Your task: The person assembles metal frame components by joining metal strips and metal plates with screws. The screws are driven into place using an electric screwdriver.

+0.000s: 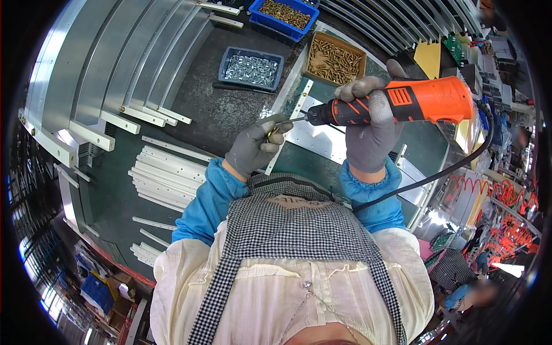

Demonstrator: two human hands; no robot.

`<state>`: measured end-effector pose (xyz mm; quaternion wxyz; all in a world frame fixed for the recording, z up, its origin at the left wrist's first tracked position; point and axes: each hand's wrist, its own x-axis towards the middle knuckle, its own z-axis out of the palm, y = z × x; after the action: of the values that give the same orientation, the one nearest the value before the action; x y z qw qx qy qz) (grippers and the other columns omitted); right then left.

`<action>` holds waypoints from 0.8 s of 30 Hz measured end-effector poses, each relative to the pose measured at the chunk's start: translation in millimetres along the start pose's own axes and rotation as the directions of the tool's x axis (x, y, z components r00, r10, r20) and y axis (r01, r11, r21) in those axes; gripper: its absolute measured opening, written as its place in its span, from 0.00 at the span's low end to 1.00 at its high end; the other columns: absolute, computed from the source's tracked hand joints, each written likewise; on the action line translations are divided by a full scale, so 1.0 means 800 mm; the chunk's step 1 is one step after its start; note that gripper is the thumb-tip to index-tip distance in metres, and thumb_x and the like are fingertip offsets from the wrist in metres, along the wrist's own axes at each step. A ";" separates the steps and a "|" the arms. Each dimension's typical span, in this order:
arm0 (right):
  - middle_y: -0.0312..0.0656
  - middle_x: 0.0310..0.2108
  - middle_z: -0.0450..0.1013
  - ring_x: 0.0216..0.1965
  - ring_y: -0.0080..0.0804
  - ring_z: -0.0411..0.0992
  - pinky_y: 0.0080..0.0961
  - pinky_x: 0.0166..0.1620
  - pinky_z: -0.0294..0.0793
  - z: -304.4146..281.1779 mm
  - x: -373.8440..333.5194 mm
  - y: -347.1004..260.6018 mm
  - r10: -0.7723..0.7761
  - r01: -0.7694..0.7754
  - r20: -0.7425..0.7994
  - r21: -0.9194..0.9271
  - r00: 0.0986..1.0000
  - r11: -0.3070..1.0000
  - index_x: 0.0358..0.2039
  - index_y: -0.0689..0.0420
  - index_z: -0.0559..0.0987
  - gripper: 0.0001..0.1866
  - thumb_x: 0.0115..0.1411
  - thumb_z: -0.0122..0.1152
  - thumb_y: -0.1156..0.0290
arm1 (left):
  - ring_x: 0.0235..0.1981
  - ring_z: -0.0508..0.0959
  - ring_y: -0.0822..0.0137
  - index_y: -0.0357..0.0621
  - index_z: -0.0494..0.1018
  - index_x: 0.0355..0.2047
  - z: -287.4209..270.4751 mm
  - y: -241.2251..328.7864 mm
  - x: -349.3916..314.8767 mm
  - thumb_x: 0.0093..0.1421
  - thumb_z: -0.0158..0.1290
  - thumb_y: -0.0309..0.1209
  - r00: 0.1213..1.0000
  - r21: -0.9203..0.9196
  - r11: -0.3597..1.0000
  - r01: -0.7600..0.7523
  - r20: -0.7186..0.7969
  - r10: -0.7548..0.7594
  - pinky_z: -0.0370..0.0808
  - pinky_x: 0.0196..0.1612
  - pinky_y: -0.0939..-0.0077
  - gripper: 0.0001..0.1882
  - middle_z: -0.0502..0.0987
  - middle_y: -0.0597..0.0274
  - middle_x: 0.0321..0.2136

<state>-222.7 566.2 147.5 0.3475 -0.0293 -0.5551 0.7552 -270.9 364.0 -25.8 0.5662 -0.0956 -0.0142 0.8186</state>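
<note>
My right hand [371,135], in a grey glove, is wrapped round an orange and black corded power screwdriver [440,100]. The tool lies almost level, its thin bit [296,119] pointing left. At the bit's tip is my gloved left hand [246,150], fingers closed on a few small brass-coloured screws [271,135]; whether one sits on the bit is too small to tell. Close by the left fingers runs a white bar with holes [300,102], along the edge of a pale metal panel [322,141] on the green worktop.
Ahead stand a blue-grey bin of silver fasteners [250,69], a cardboard box of brass screws [336,57] and a blue bin [283,16]. Curved-looking metal panels [95,63] stand at left, beside stacked white bars [167,175]. The tool's black cable [443,179] loops past my right forearm.
</note>
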 end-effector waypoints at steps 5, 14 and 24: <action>0.42 0.34 0.75 0.34 0.35 0.75 0.43 0.43 0.78 -0.001 -0.005 0.002 0.082 -0.082 -0.033 -0.003 0.996 0.997 0.62 0.61 0.60 0.31 0.61 0.58 0.67 | 0.34 0.67 0.76 0.31 0.60 0.61 0.052 -0.011 -0.003 0.68 0.44 0.32 0.974 0.486 0.874 -0.011 -0.193 0.120 0.67 0.28 0.91 0.24 0.69 0.51 0.49; 0.44 0.34 0.75 0.34 0.36 0.77 0.42 0.43 0.80 -0.012 -0.005 -0.003 0.060 -0.053 -0.075 0.091 0.995 0.994 0.64 0.61 0.56 0.32 0.62 0.55 0.73 | 0.33 0.68 0.76 0.30 0.62 0.60 0.031 -0.014 0.000 0.70 0.43 0.30 0.951 0.473 0.881 0.020 -0.280 0.129 0.68 0.29 0.89 0.21 0.71 0.58 0.41; 0.44 0.32 0.75 0.33 0.34 0.77 0.39 0.40 0.80 -0.016 -0.003 -0.001 0.097 -0.081 -0.152 0.109 0.984 0.991 0.61 0.60 0.58 0.29 0.62 0.56 0.72 | 0.28 0.68 0.80 0.35 0.71 0.54 0.022 -0.011 -0.002 0.68 0.49 0.29 0.946 0.739 0.672 0.049 -0.250 0.206 0.66 0.26 0.90 0.17 0.74 0.60 0.38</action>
<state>-215.0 575.6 142.2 0.3571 -0.0954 -0.4846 0.7928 -265.3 367.4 -7.0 0.5149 0.0114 0.4106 0.7525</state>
